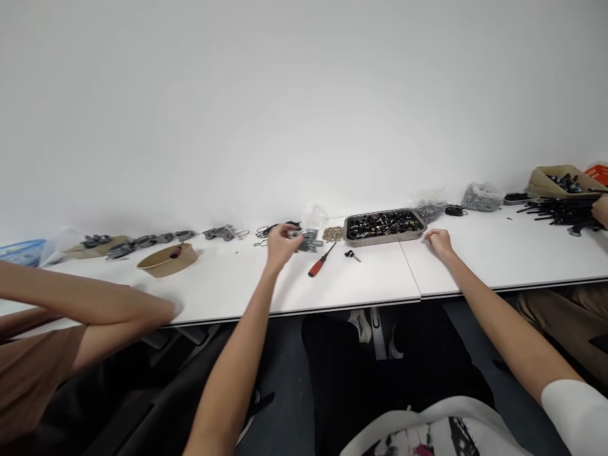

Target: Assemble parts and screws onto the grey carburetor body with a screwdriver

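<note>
My left hand (281,246) is closed on a grey plastic part (311,240), held a little above the white table; its exact kind is hard to make out. My right hand (437,242) rests on the table beside the right corner of a metal tray (380,238), fingers curled in, with nothing seen in them. The tray holds many small black and brass-coloured pieces. A screwdriver (319,265) with a red handle lies below the grey part. To its right is a small black piece with a metal pin (352,255). A pile of small brass-coloured pieces (333,234) sits left of the tray.
Black rings (264,233), grey parts (219,233) and a tan bowl (167,261) line the left side. Plastic bags (481,197), black strips (560,211) and a tan box (555,180) are at right. A co-worker's arm (118,310) leans on the table at left; another person's hand (602,210) shows far right.
</note>
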Motion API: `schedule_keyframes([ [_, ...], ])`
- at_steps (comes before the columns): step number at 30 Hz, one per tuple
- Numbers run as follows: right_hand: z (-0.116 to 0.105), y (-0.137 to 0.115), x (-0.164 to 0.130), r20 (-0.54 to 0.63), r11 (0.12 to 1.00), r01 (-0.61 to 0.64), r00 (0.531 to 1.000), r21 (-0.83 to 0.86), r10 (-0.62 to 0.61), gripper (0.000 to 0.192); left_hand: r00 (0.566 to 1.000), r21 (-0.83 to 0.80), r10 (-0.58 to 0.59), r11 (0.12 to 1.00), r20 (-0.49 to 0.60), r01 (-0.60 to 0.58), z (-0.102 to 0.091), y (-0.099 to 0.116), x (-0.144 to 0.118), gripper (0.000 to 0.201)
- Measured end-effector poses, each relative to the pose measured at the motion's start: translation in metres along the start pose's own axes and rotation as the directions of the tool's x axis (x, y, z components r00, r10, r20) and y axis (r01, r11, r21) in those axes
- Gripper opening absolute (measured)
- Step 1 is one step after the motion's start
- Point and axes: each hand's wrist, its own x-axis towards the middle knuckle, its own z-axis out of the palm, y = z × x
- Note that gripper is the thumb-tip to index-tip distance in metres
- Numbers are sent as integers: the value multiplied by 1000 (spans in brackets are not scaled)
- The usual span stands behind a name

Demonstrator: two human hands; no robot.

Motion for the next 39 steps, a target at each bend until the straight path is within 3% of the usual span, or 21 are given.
schedule_keyframes([
  [3, 0, -1, -2, 8, 1000, -30, 1000, 3, 30, 21, 968, -255, 89, 967, 236, -27, 56, 25, -41, 25],
  [6, 1, -2, -4, 14, 999, -34, 999, 4, 34, 21, 870, -375, 202, 927, 450, -22, 101, 41, -77, 27],
  [9, 3, -3, -5, 21, 1000, -30, 999, 5, 30, 22, 778, -473, 329, 880, 535, -46, 130, 48, -97, 29],
  [13, 5, -3, -5, 35, 999, -43, 998, 15, 43, 21, 696, -553, 378, 832, 611, 35, 139, 43, -101, 35],
  [16, 6, -3, -5, 40, 998, -63, 997, 21, 62, 20, 631, -497, 335, 863, 700, 93, 125, 35, -94, 41],
  [18, 6, -3, -5, 40, 997, -71, 997, 24, 70, 19, 617, -461, 318, 884, 719, 82, 112, 31, -86, 44],
  [19, 6, -3, -5, 38, 997, -73, 997, 25, 72, 19, 631, -444, 313, 894, 710, 56, 106, 29, -81, 43],
  [21, 6, -3, -5, 35, 997, -72, 997, 25, 71, 20, 705, -327, 273, 943, 654, -62, 98, 26, -72, 34],
  [23, 6, -3, -5, 31, 998, -65, 997, 21, 65, 20, 798, -51, 213, 973, 564, -224, 98, 23, -64, 24],
  [25, 5, -4, -6, 29, 998, -58, 998, 14, 58, 20, 852, 209, 183, 924, 492, -319, 104, 20, -58, 20],
  [27, 4, -6, -6, 32, 999, -54, 998, 5, 54, 19, 873, 344, 165, 873, 460, -346, 114, 18, -56, 13],
  [32, 4, -12, -8, 37, 999, -50, 998, -14, 50, 17, 910, 503, 87, 810, 405, -301, 130, 14, -56, 3],
  [39, 7, -29, -22, -12, 1000, -2, 1000, 31, 3, 15, 936, 466, 76, 851, 344, -241, 112, 10, -61, 17],
])
